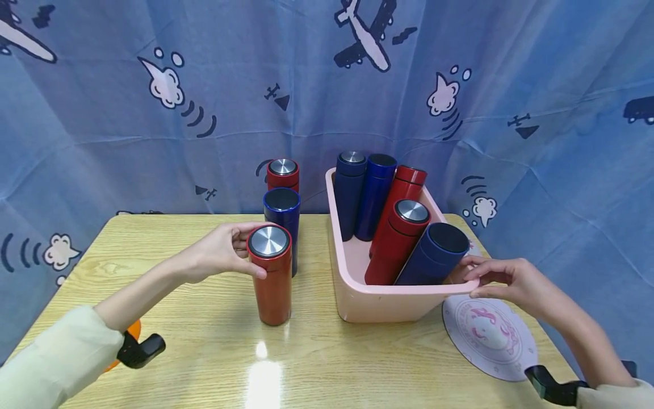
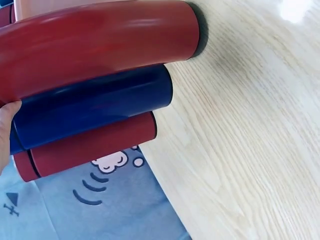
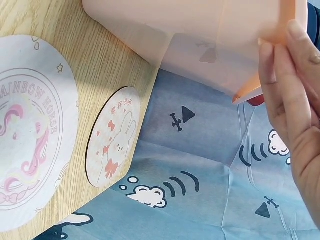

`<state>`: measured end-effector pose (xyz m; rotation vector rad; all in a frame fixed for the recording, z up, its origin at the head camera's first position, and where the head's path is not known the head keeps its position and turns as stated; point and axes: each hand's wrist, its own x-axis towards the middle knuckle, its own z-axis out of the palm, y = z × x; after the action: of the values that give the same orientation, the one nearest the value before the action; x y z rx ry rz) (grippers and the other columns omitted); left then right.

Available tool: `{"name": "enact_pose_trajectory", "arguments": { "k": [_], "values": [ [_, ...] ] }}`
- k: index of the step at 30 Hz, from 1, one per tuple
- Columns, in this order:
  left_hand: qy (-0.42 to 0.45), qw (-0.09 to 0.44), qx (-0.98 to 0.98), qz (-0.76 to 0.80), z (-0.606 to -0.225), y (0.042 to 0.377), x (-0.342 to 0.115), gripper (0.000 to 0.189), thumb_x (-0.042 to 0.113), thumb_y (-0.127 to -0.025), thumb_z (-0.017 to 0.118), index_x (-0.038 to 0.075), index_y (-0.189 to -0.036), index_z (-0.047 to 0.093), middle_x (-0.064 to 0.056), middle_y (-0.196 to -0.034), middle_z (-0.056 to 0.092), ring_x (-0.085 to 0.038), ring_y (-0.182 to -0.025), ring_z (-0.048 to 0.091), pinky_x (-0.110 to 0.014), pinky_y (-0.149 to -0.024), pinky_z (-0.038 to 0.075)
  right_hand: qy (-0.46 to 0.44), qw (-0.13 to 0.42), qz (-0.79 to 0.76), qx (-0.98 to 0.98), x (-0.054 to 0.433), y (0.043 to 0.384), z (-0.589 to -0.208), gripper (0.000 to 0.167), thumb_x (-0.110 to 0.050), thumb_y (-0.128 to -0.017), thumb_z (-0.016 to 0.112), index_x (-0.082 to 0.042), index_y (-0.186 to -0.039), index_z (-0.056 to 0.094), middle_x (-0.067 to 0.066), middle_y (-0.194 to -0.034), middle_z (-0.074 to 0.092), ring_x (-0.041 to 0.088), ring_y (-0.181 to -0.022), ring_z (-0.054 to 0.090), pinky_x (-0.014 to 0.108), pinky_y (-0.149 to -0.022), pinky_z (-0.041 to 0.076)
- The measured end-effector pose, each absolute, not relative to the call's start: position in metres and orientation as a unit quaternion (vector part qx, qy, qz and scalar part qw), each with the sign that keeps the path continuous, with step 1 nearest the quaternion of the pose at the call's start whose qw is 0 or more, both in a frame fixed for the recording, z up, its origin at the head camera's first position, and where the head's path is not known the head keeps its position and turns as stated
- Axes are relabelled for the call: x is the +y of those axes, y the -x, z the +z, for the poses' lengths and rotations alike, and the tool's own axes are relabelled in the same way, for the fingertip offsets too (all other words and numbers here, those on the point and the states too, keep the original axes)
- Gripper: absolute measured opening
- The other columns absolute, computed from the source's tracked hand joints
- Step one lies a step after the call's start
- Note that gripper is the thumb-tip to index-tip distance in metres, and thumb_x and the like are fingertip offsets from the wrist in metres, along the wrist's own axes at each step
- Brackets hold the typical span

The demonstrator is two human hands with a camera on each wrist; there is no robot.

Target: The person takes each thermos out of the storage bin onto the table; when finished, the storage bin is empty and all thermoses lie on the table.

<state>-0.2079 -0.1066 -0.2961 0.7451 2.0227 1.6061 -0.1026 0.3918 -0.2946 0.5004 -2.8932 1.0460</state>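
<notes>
My left hand [image 1: 227, 250] holds a red thermos flask [image 1: 273, 289] with a silver-topped lid near its upper end, thumb in front and fingers behind. The flask is upright at the table's middle, left of a pink bin [image 1: 378, 307]. Just behind it stands a blue flask [image 1: 283, 218], with another red flask [image 1: 283, 178] farther back; in the left wrist view all three lie side by side. At the bin's near right corner, my right hand [image 1: 506, 278] pinches the rim between thumb and fingers. Inside the bin are red and blue flasks, including a tilted dark blue one [image 1: 434, 255] by that corner.
A round rainbow-horse mat [image 1: 490, 338] lies on the table right of the bin. Near the table's right edge is a smaller round bunny mat [image 3: 115, 135]. Part of an orange object [image 1: 134, 329] shows beside the left sleeve. A blue patterned curtain [image 1: 230, 85] hangs behind the table.
</notes>
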Motion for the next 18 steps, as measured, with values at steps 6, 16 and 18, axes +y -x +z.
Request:
{"name": "enact_pose_trajectory", "arguments": {
  "k": [6,16,18],
  "values": [
    [-0.277,0.217,0.729,0.588,-0.297,0.217,-0.100,0.087,0.001,-0.069,0.084,-0.003,-0.143,0.039,-0.021,-0.130,0.055,-0.028,-0.116,0.058,-0.032,-0.094,0.050,-0.153,0.008,0.335,-0.930,0.392,0.102,-0.295,0.018,0.004,-0.077,0.075,0.005,-0.094,0.070,-0.015,-0.089,0.065,0.003,-0.073,0.060,0.020,-0.060,0.055],
    [-0.280,0.234,0.714,0.598,-0.302,0.224,-0.095,0.086,0.001,-0.070,0.083,-0.002,-0.143,0.038,-0.019,-0.128,0.057,-0.024,-0.112,0.060,-0.032,-0.092,0.051,-0.150,0.007,0.345,-0.927,0.391,0.102,-0.294,0.018,0.004,-0.077,0.075,0.005,-0.095,0.070,-0.016,-0.089,0.065,0.004,-0.073,0.060,0.020,-0.059,0.055],
    [-0.279,0.234,0.714,0.598,-0.304,0.225,-0.094,0.086,0.002,-0.069,0.084,-0.002,-0.143,0.039,-0.018,-0.128,0.057,-0.024,-0.112,0.060,-0.031,-0.092,0.051,-0.148,0.006,0.343,-0.928,0.391,0.101,-0.294,0.019,0.004,-0.077,0.075,0.006,-0.095,0.070,-0.016,-0.089,0.065,0.004,-0.072,0.060,0.021,-0.059,0.055]
  ]
}}
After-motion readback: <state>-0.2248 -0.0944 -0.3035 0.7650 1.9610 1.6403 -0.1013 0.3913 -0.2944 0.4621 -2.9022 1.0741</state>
